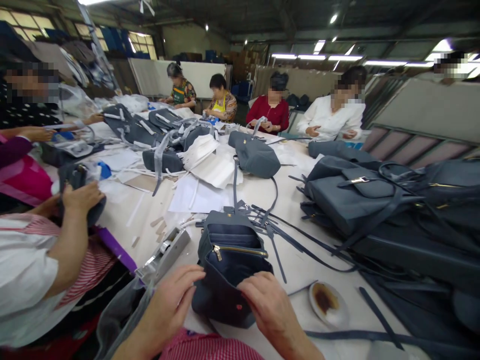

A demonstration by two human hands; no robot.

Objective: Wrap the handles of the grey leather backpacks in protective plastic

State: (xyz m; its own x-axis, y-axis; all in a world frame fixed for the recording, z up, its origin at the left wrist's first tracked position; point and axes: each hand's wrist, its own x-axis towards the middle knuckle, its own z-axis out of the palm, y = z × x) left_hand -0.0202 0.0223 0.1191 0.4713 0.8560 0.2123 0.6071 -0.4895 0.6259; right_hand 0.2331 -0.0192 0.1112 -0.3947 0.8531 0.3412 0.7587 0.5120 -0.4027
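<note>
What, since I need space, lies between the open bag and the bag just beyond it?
In the head view, dark straps lie on pale tabletop between the open bag and the further bag.

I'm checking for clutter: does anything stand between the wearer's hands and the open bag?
Nothing visible does. The left hand is at the near left of the open bag, the right hand at its near right. A loose strap lies beyond the right hand.
</note>
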